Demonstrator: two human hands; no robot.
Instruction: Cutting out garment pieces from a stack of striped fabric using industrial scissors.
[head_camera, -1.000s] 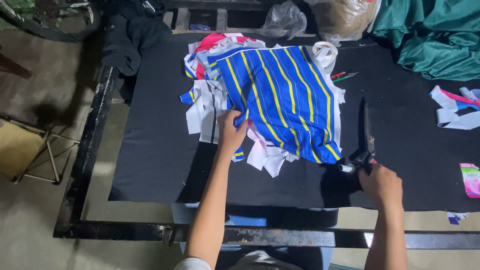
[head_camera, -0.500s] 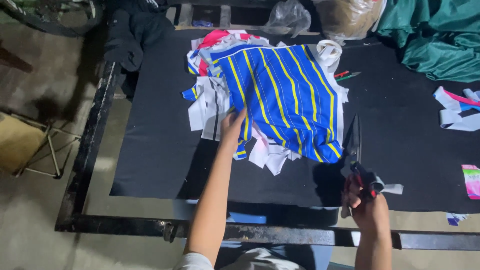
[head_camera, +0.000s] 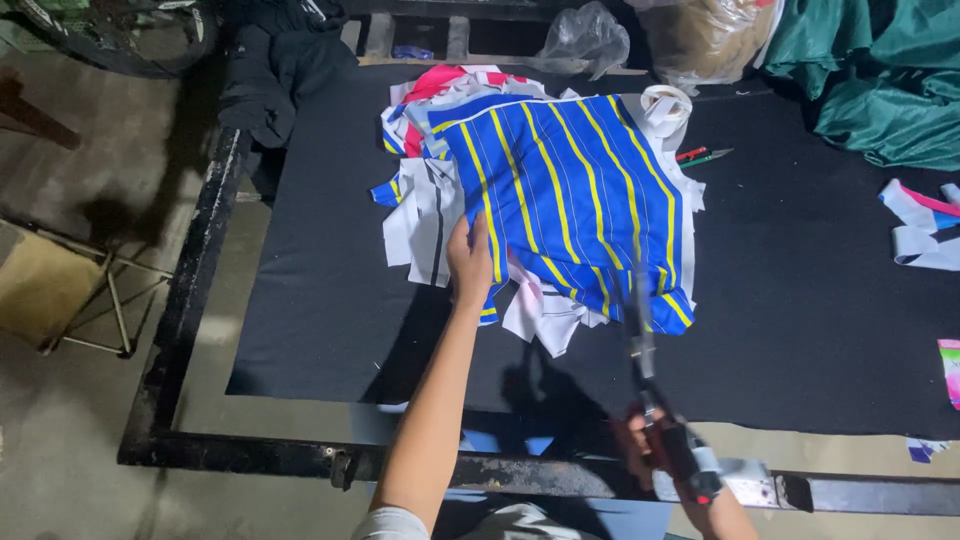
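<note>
Left hand (head_camera: 470, 262) flat on striped cloth (head_camera: 560, 200) — soft, light (likely slippery); pin its near edge. Right hand (head_camera: 655, 450) clamped around scissors (head_camera: 645, 350).

The right hand (head_camera: 660, 450) is partly covered by the scissors (head_camera: 650, 380) handles, and its forearm is cut off by the lower edge. The striped blue fabric (head_camera: 570, 200) hides most of the white and pink cut pieces (head_camera: 425, 215) beneath it. The green cloth (head_camera: 880, 80) runs past the right edge.
</note>
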